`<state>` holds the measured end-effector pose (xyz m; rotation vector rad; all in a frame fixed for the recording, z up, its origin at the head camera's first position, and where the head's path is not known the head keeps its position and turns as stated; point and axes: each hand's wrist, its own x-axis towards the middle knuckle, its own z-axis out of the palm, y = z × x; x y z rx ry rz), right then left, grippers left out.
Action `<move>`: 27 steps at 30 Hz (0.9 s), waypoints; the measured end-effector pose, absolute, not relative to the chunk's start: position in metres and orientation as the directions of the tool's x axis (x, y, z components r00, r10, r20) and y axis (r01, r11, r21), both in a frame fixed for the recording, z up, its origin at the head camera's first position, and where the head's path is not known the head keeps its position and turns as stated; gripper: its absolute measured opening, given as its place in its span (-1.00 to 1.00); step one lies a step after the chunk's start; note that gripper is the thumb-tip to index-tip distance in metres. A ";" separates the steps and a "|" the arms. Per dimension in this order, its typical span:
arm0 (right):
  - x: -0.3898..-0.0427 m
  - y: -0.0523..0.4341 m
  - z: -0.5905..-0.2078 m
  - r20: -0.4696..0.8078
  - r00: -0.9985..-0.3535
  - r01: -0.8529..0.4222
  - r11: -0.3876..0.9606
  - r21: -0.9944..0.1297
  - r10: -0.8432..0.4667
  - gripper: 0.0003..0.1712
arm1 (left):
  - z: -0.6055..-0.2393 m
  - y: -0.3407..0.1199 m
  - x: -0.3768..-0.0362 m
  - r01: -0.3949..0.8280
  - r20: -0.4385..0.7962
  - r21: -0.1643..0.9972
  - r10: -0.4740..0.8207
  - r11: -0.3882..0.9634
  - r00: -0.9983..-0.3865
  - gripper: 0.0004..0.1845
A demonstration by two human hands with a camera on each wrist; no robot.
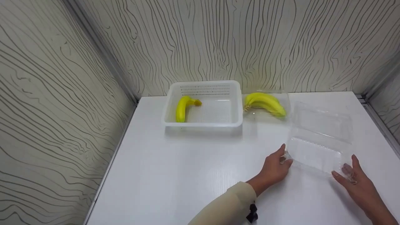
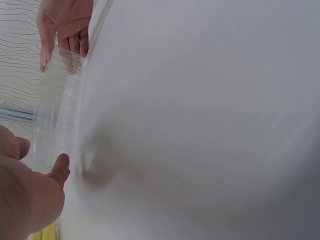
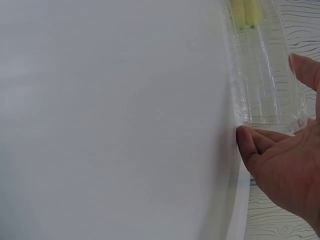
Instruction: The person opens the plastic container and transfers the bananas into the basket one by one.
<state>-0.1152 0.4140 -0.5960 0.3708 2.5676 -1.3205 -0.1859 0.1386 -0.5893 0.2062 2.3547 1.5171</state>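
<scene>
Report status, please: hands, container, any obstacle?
Left hand and right hand touch the near corners of the open clear clamshell container. Container empty. Banana bunch lies behind, apart.

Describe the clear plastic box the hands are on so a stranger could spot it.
On the white table, look right of the white basket. The clear plastic box lies open near the front right, left hand and right hand at its corners. Unlike its neighbours, it holds no bananas.
</scene>
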 end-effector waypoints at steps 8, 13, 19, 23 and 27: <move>-0.122 0.419 -0.592 -0.270 -0.934 0.358 0.592 -0.722 0.235 0.27 | -0.580 0.143 -0.182 -0.121 -0.319 0.865 0.348 0.486 -0.882 -0.21; -0.125 0.417 -0.592 -0.264 -0.905 0.409 0.517 -0.752 0.333 0.23 | -0.575 0.149 -0.183 -0.193 -0.379 0.873 0.373 0.449 -0.847 -0.17; -0.131 0.409 -0.589 -0.314 -0.842 0.478 0.339 -0.810 0.438 0.08 | -0.572 0.158 -0.188 -0.259 -0.405 0.888 0.381 0.380 -0.831 -0.14; -0.138 0.406 -0.585 -0.372 -0.787 0.515 0.191 -0.836 0.492 -0.01 | -0.571 0.161 -0.191 -0.250 -0.406 0.883 0.377 0.398 -0.832 -0.15; -0.143 0.404 -0.584 -0.415 -0.733 0.532 0.073 -0.844 0.539 -0.10 | -0.570 0.161 -0.194 -0.250 -0.405 0.886 0.391 0.391 -0.826 -0.16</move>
